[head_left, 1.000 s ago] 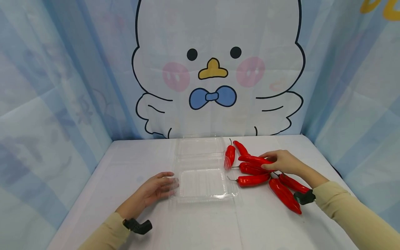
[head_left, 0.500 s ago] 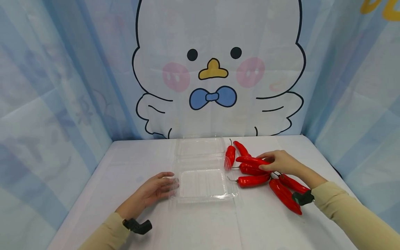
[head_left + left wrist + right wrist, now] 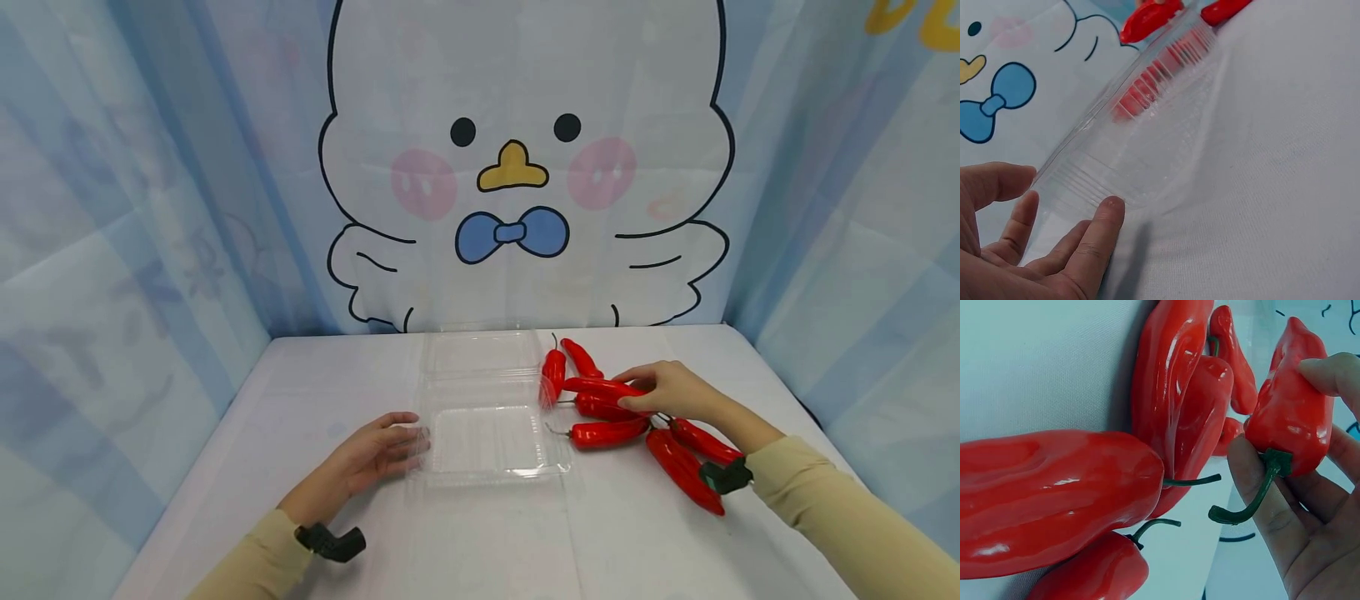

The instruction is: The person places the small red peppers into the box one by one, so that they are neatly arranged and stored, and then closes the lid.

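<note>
Pinching red pepper (image 3: 1292, 406) between thumb (image 3: 1332, 372) and fingers (image 3: 1254, 478) of right hand (image 3: 670, 390), stem (image 3: 1277, 462) toward seven o'clock in right-wrist view; touching clear box (image 3: 487, 437) at nine with loosely extended left hand (image 3: 375, 454).

Room in front of the box (image 3: 487, 442), peppers (image 3: 607, 433) crowding its right

In front of the box, a wide stretch of counter (image 3: 480, 546) leaves room for a low pass. Its tray is open from above. The left hand (image 3: 378, 450) blocks the box's left wall, fingers up against it; farther left of the box there is counter to travel over. To the box's right, a low path is barred: one pepper sits against its far right edge, others lie piled beside it, and the right hand with its held pepper (image 3: 596, 386) takes the space over them. Behind the tray, the lid (image 3: 480, 352) reaches nearly to the backdrop (image 3: 510, 287).
</note>
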Demonstrator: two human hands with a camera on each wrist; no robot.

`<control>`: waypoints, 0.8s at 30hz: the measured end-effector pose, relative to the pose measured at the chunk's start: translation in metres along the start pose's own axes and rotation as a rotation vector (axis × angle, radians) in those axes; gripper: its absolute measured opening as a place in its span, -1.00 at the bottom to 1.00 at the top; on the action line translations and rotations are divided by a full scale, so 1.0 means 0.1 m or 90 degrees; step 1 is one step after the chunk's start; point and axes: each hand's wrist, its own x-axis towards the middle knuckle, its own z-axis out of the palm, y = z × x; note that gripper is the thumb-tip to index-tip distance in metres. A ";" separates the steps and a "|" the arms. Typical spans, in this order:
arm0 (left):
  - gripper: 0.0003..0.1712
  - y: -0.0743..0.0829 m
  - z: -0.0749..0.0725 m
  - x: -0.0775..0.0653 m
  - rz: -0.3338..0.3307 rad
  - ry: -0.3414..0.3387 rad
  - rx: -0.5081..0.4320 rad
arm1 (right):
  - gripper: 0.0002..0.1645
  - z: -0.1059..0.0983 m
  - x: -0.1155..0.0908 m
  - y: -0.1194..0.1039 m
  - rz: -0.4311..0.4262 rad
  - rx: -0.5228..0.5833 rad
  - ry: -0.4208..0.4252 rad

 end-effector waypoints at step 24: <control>-0.52 0.01 0.03 -0.03 -0.003 0.020 0.014 | -0.35 0.05 0.01 -0.14 -0.005 -0.002 -0.025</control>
